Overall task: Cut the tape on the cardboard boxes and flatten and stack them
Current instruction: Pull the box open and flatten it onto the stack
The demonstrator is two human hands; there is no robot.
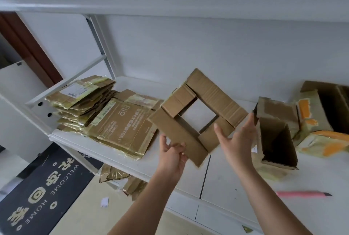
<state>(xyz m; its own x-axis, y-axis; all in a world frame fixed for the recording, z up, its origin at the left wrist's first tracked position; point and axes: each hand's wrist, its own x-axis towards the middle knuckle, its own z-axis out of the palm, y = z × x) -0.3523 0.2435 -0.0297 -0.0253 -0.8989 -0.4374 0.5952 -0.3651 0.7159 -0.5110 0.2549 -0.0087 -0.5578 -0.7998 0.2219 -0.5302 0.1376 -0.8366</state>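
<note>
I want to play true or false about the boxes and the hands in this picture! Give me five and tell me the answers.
1. The left hand grips a flap of the opened box. True.
2. The right hand holds the pink cutter. False: the cutter lies on the white table, and the right hand is open beside the box.
3. You can see right through the held box. True: both ends are open.
4. The flattened boxes are piled on the right. False: they are on the left.
5. An unflattened box lies to the right of the hands. True.
</note>
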